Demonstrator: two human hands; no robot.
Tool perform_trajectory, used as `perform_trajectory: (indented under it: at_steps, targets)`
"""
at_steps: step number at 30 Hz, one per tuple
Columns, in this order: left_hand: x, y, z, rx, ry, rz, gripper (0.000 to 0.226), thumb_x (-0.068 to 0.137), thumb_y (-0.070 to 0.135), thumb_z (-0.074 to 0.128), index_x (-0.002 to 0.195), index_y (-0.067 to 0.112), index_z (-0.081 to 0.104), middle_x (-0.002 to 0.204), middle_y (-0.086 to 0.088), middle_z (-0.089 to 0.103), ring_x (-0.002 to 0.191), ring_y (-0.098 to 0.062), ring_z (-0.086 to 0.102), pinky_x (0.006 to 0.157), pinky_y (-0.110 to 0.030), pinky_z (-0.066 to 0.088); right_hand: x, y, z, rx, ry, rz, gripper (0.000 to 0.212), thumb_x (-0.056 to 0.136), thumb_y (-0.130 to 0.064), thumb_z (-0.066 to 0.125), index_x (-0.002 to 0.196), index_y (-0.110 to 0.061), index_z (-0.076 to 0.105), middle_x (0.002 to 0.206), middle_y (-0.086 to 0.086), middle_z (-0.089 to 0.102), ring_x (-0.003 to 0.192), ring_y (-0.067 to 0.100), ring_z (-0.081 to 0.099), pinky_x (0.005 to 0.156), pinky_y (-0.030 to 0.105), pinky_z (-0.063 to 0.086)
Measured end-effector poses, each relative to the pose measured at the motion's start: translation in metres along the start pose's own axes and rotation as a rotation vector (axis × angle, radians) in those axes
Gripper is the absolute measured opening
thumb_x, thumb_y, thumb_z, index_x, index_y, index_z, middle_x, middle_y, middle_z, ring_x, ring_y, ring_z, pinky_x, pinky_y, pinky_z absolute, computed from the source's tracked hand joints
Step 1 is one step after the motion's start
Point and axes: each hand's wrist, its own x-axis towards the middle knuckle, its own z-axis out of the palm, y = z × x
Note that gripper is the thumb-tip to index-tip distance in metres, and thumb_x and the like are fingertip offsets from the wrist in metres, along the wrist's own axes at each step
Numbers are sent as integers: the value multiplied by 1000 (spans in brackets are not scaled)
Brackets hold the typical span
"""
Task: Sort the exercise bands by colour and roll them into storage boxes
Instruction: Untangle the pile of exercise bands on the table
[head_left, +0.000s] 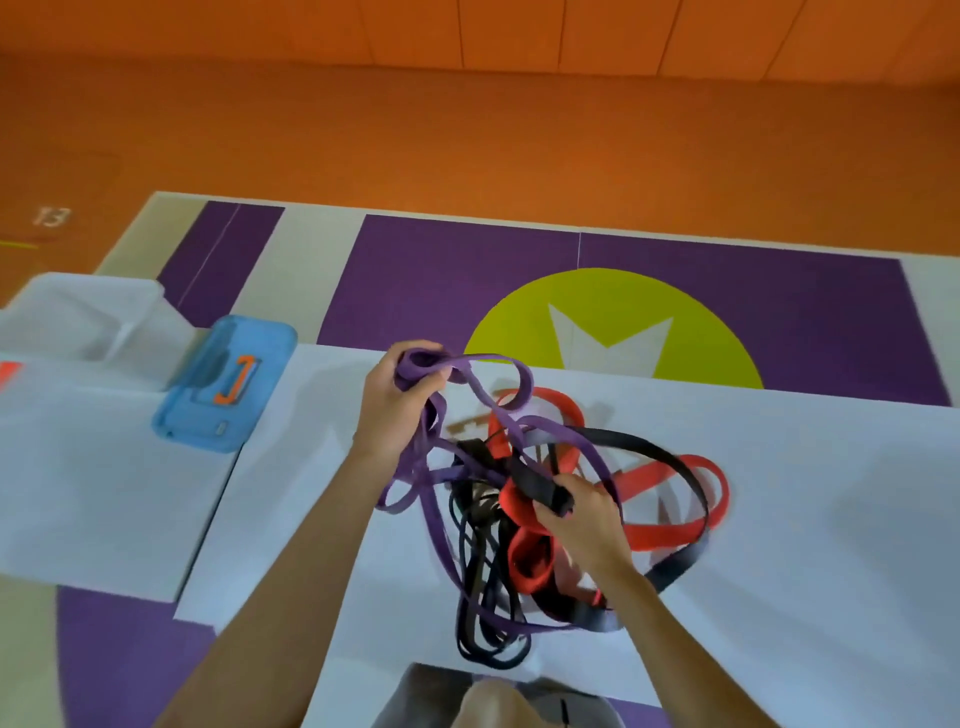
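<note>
Head view, single entry.

1. Left hand (390, 402): raised over the far side of the white table top (810, 509). Fingers are curled tight with the thumb closed over them, gripping a gathered bunch of the purple band (519, 385).
2. Purple band: several strands fall from that fist toward the person. One long strand runs rightward and nearer, crossing the heap. The lowest loops lie on the table by the near edge, so its long axis runs far-left to near-right.
3. Right hand (584, 517): nearer and to the right, in the middle of the heap. Thumb and curled fingers pinch a folded length of the black band (680, 460) together with a fold of the red band (670, 532).
4. Black band: wide, arching in an open loop to the right of the right hand.
5. Red band: one loop lies flat to the right inside the black arch, another rises at the far side behind the purple strands.
6. Thin black bands (475, 613): narrow loops lying lengthwise, pointing toward the person, under the purple strands.
7. Clear storage box (83, 312): far left, well apart from the heap.
8. Blue container (208, 410): just beside the clear box, with an orange clasp on top. Its long axis is tilted near-left to far-right.
9. Purple floor mat (447, 270) with a yellow-green circle (509, 322), beyond the table.
</note>
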Motion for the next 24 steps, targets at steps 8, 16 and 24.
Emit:
perform_trajectory:
  at_steps: [8, 16, 24]
  targets:
    - [11, 7, -8, 32, -200, 30, 21, 94, 3, 75, 113, 9, 70, 97, 9, 77, 89, -10, 74, 74, -20, 54, -13, -6, -8, 466, 251, 400, 11, 94, -23, 72, 84, -20, 77, 54, -4, 57, 48, 9, 46, 47, 23, 36]
    - [17, 8, -38, 131, -284, 54, 23, 94, 8, 76, 113, 17, 70, 89, 7, 73, 78, -15, 68, 77, -28, 55, -9, -33, -28, 662, 311, 369, 10, 93, -21, 76, 86, -28, 80, 64, -5, 68, 65, 21, 55, 62, 35, 44]
    - [19, 11, -54, -6, -125, 49, 24, 97, 3, 71, 120, 4, 64, 96, -7, 70, 77, -13, 68, 71, -24, 56, -18, -41, -46, 923, 164, 196, 26, 93, -2, 66, 102, -21, 82, 98, 7, 78, 87, 23, 71, 81, 31, 55]
